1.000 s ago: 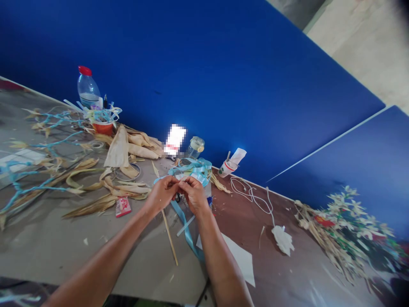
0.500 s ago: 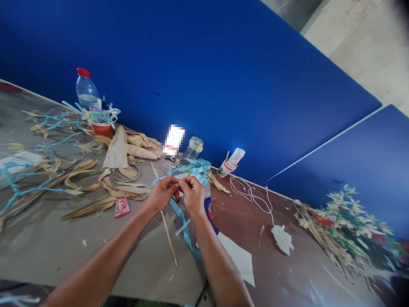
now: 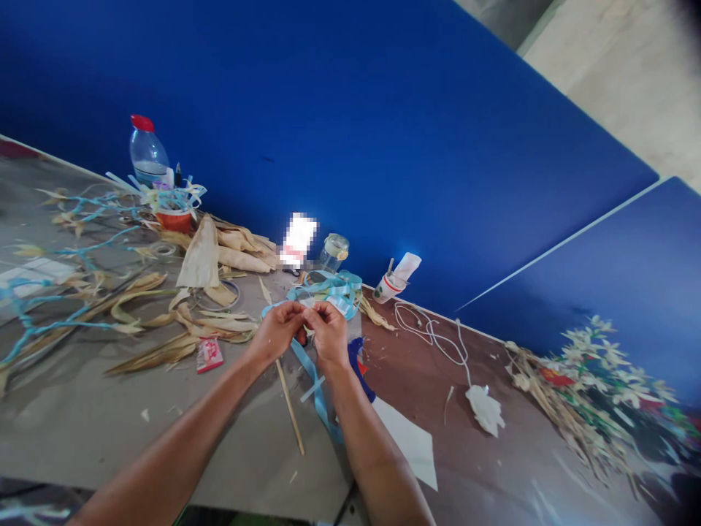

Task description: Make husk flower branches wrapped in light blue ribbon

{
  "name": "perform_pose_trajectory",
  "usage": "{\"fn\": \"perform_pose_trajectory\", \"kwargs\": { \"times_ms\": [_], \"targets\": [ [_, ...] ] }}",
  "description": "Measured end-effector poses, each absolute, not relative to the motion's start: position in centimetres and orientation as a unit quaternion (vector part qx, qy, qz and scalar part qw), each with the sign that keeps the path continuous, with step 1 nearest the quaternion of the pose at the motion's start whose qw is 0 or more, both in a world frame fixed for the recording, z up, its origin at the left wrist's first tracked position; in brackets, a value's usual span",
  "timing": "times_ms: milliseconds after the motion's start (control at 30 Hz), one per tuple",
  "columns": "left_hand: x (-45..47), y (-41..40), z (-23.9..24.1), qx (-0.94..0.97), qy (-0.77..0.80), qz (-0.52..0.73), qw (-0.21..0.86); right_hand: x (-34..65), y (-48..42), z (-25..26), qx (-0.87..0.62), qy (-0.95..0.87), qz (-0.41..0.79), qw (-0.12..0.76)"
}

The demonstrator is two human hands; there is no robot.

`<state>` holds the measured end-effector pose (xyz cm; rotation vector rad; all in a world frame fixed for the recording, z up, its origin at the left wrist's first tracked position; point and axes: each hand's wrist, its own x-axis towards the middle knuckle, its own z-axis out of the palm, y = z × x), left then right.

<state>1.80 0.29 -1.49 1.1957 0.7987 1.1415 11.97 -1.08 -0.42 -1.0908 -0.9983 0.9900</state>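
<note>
My left hand point(image 3: 280, 332) and my right hand point(image 3: 327, 330) meet fingertip to fingertip above the table, both pinched closed. Whatever sits between the fingertips is too small and covered to make out. Light blue ribbon point(image 3: 342, 288) lies in a loose heap just behind the hands, and a strip of it point(image 3: 315, 380) trails down between my forearms. Below my left hand a thin wooden stick point(image 3: 289, 409) rests on the table. Dark blue scissor-like handles point(image 3: 357, 349), partly hidden, show beside my right wrist.
Dried corn husks point(image 3: 200, 252) and blue-wrapped twigs point(image 3: 33, 329) spread over the left side. A bottle point(image 3: 149, 153), a glass jar point(image 3: 334, 252) and a paper cup point(image 3: 388, 287) stand along the blue partition point(image 3: 350, 131). At right lie a white cable point(image 3: 432, 336) and white flowers point(image 3: 602, 358).
Both hands remain pinched together in nearly the same place. My right hand has shifted very slightly left, toward my left hand.
</note>
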Motion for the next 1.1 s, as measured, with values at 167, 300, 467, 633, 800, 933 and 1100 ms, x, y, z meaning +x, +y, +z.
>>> {"fn": "perform_pose_trajectory", "kwargs": {
  "times_ms": [167,300,467,633,800,933,1100],
  "targets": [
    [1.9,0.5,-1.6,0.503,0.349,0.499,0.613,12.3,-1.0,-0.5,-0.475,-0.466,0.419,0.618],
    [1.9,0.5,-1.8,0.494,0.339,0.506,0.620,12.4,-1.0,-0.8,-0.478,-0.487,0.406,0.608],
    [1.8,0.5,-1.6,0.494,0.345,0.513,0.611,12.3,-1.0,-0.7,-0.475,-0.459,0.446,0.604],
    [1.5,0.6,-1.2,0.474,0.339,0.531,0.616,13.0,-0.8,0.1,-0.424,-0.426,0.507,0.619],
    [1.6,0.4,-1.0,0.471,0.335,0.518,0.631,14.0,-0.7,0.9,-0.405,-0.414,0.501,0.644],
    [1.8,0.4,-1.4,0.486,0.334,0.513,0.624,14.0,-0.8,1.3,-0.454,-0.435,0.457,0.629],
    [1.8,0.6,-1.8,0.502,0.329,0.504,0.621,13.8,-0.9,1.4,-0.491,-0.446,0.415,0.622]
  ]
}}
